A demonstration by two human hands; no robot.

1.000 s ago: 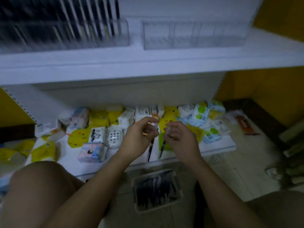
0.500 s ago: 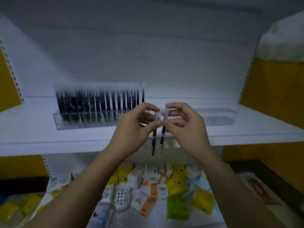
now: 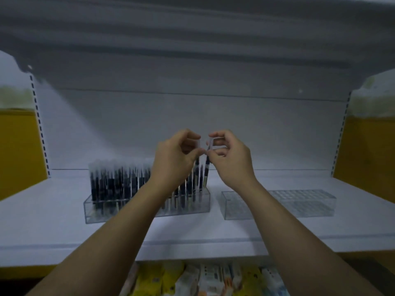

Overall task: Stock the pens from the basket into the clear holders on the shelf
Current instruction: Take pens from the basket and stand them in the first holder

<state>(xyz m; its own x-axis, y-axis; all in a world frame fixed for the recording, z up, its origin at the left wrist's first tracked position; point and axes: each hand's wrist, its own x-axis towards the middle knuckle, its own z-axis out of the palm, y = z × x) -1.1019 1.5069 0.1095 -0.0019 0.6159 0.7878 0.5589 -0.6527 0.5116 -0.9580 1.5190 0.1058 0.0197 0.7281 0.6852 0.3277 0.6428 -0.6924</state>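
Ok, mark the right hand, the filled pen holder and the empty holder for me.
right hand (image 3: 232, 161), head view, on the back of the hand.
filled pen holder (image 3: 100, 211), head view, on its clear front wall near the left end.
empty holder (image 3: 305, 207), head view, on its clear front wall.

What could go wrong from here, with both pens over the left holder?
1. The left hand and right hand pinch the pens only near their clear tops, so a pen could swing or slip out.
2. The left holder looks nearly full. A tip may hit the standing pens instead of finding a slot.
3. The left forearm hides part of that holder, which makes aiming harder. The right holder appears empty.
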